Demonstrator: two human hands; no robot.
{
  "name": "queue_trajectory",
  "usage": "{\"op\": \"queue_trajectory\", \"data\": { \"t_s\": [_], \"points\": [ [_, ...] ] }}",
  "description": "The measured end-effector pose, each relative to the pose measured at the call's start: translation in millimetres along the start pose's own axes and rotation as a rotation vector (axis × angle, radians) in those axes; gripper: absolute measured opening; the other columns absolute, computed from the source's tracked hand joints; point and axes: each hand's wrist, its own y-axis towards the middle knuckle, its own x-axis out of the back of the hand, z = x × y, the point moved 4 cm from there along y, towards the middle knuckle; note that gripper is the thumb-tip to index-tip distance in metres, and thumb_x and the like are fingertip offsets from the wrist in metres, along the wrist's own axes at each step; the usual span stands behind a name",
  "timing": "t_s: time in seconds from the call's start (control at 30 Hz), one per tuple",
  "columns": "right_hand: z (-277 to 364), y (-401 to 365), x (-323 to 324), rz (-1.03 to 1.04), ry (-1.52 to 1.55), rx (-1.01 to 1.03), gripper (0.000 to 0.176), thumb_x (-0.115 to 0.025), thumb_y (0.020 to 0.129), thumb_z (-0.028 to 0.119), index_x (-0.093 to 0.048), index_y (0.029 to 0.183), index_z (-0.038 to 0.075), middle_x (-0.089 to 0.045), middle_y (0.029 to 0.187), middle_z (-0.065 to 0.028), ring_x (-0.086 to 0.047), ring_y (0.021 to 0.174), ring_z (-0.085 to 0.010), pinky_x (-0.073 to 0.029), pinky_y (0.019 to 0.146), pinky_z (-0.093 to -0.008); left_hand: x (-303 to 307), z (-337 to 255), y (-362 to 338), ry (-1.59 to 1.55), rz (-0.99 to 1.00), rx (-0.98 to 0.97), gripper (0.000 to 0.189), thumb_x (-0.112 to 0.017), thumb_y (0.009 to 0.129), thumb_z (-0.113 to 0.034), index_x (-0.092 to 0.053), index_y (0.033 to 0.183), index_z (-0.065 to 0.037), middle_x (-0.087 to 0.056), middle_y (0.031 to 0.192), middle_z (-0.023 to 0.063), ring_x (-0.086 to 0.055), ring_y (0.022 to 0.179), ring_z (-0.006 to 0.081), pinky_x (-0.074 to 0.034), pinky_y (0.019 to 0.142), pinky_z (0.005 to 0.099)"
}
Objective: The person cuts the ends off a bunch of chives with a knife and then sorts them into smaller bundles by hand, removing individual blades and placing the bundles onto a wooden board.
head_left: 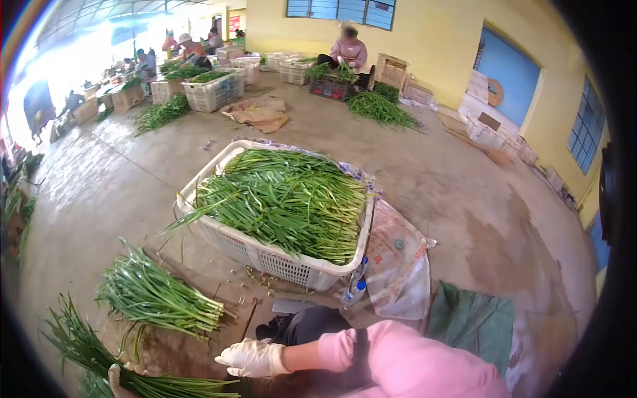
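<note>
At the lower left edge, my left hand (pixel 118 383) is gloved and closed round a bundle of long green stalks (pixel 89 348), whose cut ends point right. My right hand (pixel 252 358), in a white glove below a pink sleeve, has its fingers pressed together near those ends; whether anything is between them is hidden. Another bundle of green stalks (pixel 159 295) lies on the floor just above. A white plastic crate (pixel 265 262) stands in front of me, heaped with green stalks (pixel 285 199).
A clear bottle with a blue cap (pixel 355 292) is beside the crate, near a white sack (pixel 398 265) and a green cloth (pixel 471 325). Farther back, a person in pink (pixel 348 50) sits behind a dark crate (pixel 330 87). Other people and crates are at the back left.
</note>
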Motion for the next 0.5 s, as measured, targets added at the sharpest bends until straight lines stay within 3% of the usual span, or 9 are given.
{"op": "queue_trajectory", "data": {
  "t_s": [0.03,0.1,0.2,0.23,0.37,0.5],
  "points": [
    [-6,-3,-3,-0.143,0.023,0.015,0.026,-0.060,0.089,0.021,-0.062,0.105,0.000,-0.065,0.092,-0.0183,-0.066,0.091,-0.0382,-0.054,0.080,-0.0462,-4,1,9,0.024,-0.048,-0.002,0.034,-0.066,0.094,-0.029,-0.065,0.113,-0.001,-0.068,0.098,0.0097,-0.062,0.091,0.0266,-0.049,0.088,0.0429],
    [-14,-6,-12,-0.229,0.183,0.061,0.024,-0.059,0.091,0.021,-0.061,0.105,0.001,-0.064,0.089,-0.0165,-0.065,0.089,-0.0363,-0.053,0.078,-0.0463,-10,-2,24,0.190,-0.145,-0.076,0.033,-0.067,0.094,-0.028,-0.067,0.112,-0.001,-0.070,0.097,0.0104,-0.065,0.090,0.0267,-0.052,0.084,0.0409],
    [-19,2,-6,-0.191,0.060,0.035,0.024,-0.058,0.092,0.023,-0.062,0.102,0.002,-0.064,0.087,-0.0143,-0.065,0.086,-0.0340,-0.052,0.074,-0.0455,12,4,54,0.110,-0.097,0.050,0.034,-0.067,0.094,-0.026,-0.067,0.115,0.000,-0.070,0.098,0.0108,-0.065,0.092,0.0259,-0.052,0.086,0.0384],
    [-21,6,-5,-0.165,-0.014,0.019,0.024,-0.057,0.092,0.024,-0.062,0.102,0.003,-0.064,0.087,-0.0134,-0.065,0.085,-0.0333,-0.052,0.073,-0.0451,-2,5,49,0.131,0.063,0.081,0.035,-0.069,0.094,-0.024,-0.067,0.117,0.002,-0.071,0.101,0.0116,-0.066,0.094,0.0251,-0.052,0.087,0.0372],
    [-33,9,-24,-0.079,-0.140,0.041,0.034,-0.053,0.097,0.026,-0.061,0.123,0.006,-0.063,0.096,-0.0089,-0.066,0.088,-0.0279,-0.053,0.070,-0.0399,51,16,75,0.237,-0.211,0.067,0.046,-0.074,0.091,-0.025,-0.063,0.126,0.002,-0.069,0.113,0.0138,-0.064,0.103,0.0273,-0.052,0.093,0.0407],
    [-37,11,-33,-0.019,-0.167,0.045,0.033,-0.054,0.095,0.027,-0.062,0.120,0.007,-0.063,0.093,-0.0073,-0.065,0.081,-0.0278,-0.052,0.067,-0.0394,47,13,64,0.553,-0.440,0.012,0.061,-0.074,0.090,-0.036,-0.057,0.135,0.001,-0.061,0.129,0.0166,-0.060,0.112,0.0302,-0.050,0.096,0.0432]
  ]
}}
